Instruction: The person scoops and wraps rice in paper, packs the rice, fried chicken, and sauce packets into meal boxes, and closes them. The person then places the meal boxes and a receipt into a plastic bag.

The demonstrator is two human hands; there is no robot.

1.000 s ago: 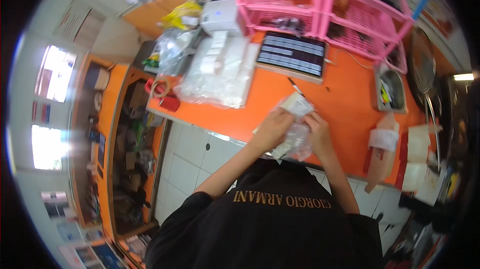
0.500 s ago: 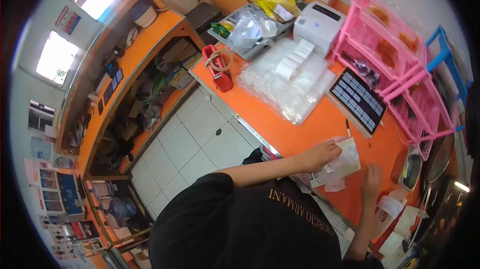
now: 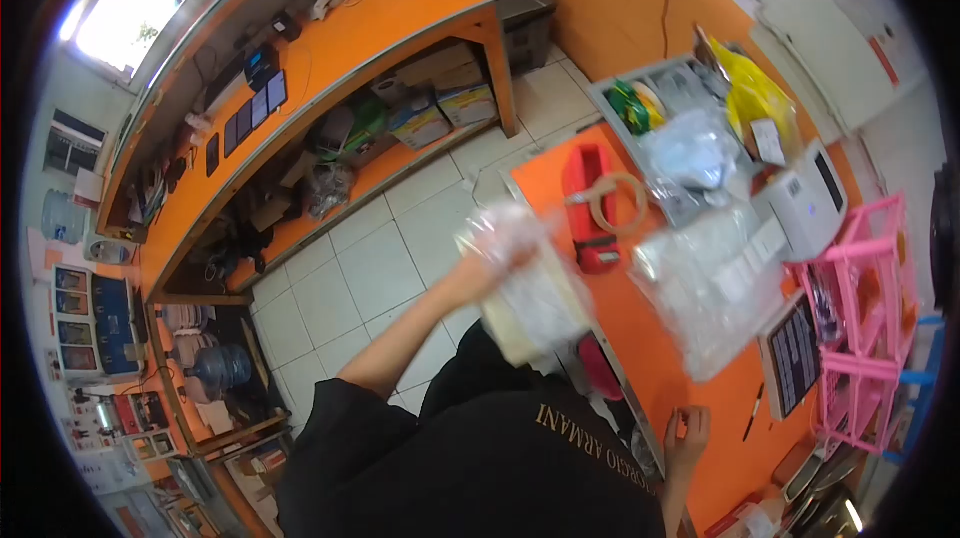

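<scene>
My left hand (image 3: 492, 266) is closed on a clear plastic bag at its top. From it hangs a pale, flat packet (image 3: 535, 313), blurred by motion, just off the orange table's edge. The packet's label cannot be read. Over the near edge of the orange table (image 3: 640, 348), my right hand (image 3: 688, 431) is apart from the packet. Its fingers are loosely bent with gaps between them, and nothing shows in them. A black pen (image 3: 753, 412) lies to the right of that hand.
On the table are a red tape dispenser (image 3: 590, 208) with a tape roll, clear plastic bags (image 3: 700, 288), a white label printer (image 3: 805, 200), a tablet (image 3: 792, 358) and pink racks (image 3: 865, 288). A grey tray (image 3: 625, 113) holds packets. An orange shelf unit (image 3: 400, 18) stands across the tiled floor.
The view has turned left. My left hand has carried the packet off the table to the left. My right hand has let go of it and moved away.
</scene>
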